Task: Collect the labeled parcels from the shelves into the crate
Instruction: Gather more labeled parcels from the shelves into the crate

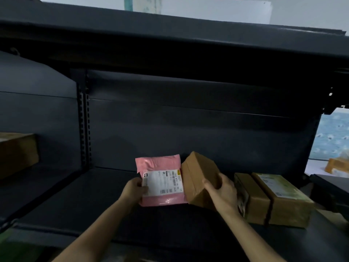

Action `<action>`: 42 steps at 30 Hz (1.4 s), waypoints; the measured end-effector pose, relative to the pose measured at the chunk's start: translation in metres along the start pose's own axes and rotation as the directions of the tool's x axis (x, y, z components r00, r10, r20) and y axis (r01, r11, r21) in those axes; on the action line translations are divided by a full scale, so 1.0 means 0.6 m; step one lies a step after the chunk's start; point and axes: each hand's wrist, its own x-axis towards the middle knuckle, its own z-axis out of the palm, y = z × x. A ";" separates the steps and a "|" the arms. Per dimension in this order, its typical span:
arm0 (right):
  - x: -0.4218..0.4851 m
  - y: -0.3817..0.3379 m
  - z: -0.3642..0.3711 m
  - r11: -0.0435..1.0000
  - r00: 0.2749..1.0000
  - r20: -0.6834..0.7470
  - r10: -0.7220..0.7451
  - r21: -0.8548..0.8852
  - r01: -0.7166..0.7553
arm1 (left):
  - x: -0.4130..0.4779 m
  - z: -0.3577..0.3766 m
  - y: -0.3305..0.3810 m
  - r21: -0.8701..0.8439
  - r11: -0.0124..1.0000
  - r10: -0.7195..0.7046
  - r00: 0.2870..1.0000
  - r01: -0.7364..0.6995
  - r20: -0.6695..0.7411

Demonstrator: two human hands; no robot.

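A pink mailer bag [160, 165] with a white barcode label lies tilted up on the dark shelf [94, 195]; my left hand [133, 189] grips its left edge. Right beside it a plain brown taped box [198, 176] is tipped on its edge, and my right hand [221, 193] holds its near right corner. The two parcels touch each other. Further right on the same shelf rests a larger brown box [272, 199] with a label on top and black straps. No crate is in view.
The shelf unit's dark back panel [188, 129] and an upper shelf [170, 35] close in the space. Another brown box [17, 154] sits in the left bay. At the far right, past the shelf end, lies an orange-brown parcel [336, 167].
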 end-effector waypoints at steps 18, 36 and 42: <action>-0.038 -0.100 0.120 0.845 0.968 0.174 -0.180 -0.477 0.243 | 0.034 -0.155 -0.077 0.277 0.949 -0.064 0.956 0.147 -0.286; -0.042 -0.020 0.064 0.994 0.934 0.356 -0.018 0.105 -0.021 | -0.046 0.058 0.051 0.093 0.993 0.072 0.995 -0.079 0.074; -0.029 -0.031 0.048 0.937 0.928 0.133 -0.347 0.000 0.350 | -0.052 0.078 0.038 -0.269 0.960 -0.038 0.988 0.078 0.152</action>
